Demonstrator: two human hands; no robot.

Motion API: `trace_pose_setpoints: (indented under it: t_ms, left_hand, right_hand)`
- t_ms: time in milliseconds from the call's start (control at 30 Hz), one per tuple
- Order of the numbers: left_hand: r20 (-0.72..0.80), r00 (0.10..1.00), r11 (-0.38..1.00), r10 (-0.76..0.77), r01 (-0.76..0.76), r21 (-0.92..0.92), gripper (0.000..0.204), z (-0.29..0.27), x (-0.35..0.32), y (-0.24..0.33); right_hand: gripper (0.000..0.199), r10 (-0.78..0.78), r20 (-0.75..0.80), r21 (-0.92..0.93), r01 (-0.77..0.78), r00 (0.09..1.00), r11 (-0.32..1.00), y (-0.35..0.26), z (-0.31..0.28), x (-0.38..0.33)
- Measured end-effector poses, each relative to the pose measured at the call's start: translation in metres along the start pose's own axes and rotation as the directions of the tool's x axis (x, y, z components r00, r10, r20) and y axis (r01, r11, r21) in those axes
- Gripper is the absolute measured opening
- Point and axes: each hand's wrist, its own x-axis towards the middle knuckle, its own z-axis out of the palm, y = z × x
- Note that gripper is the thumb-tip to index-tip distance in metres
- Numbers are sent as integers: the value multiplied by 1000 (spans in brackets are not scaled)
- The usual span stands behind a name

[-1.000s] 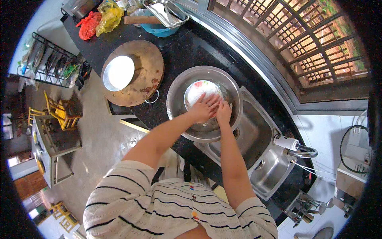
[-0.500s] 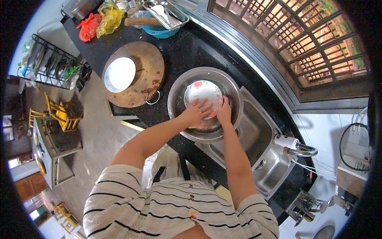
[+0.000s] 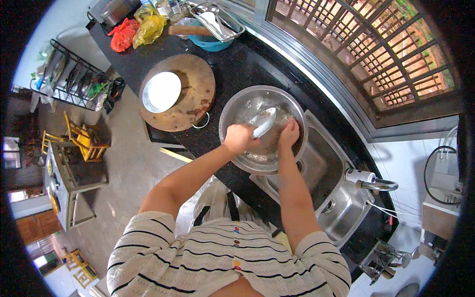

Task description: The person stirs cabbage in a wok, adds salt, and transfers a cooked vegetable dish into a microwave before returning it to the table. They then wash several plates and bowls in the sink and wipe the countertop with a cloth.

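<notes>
A large steel basin (image 3: 228, 105) with water in it stands on the black counter, its near right side over the sink. Inside it, a white plate (image 3: 265, 120) is tipped up, seen almost edge-on. My left hand (image 3: 240, 139) is closed on the plate's near left edge, the fingers partly hidden behind it. My right hand (image 3: 289, 132) is inside the basin by the right wall, a little apart from the plate. Its fingers are loosely bent and apart, with nothing visible in them.
Left of the basin, a white bowl (image 3: 162, 92) sits on a round wooden chopping board (image 3: 198, 74). A steel double sink (image 3: 321, 171) with a tap (image 3: 378, 185) lies to the right. Behind are a blue basin (image 3: 210, 43), a red bag (image 3: 123, 35) and a yellow bag (image 3: 150, 27).
The plate has gone from lying face up with its flowers showing to standing on edge. My left hand has shifted from its surface to its edge; my right hand has come away from the rim.
</notes>
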Motion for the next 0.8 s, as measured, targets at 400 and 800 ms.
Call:
trace_pose_setpoints:
  t_ms: [400,800]
  left_hand:
    - [-158,963,966,-220,194,-168,40,2,6,-1]
    - [-11,800,512,-601,374,-773,32,-8,-16,4]
  right_hand:
    - [51,-391,324,-101,443,861,891,-153,49,-92]
    - [40,-138,-4,-216,134,990,967,-60,33,-31]
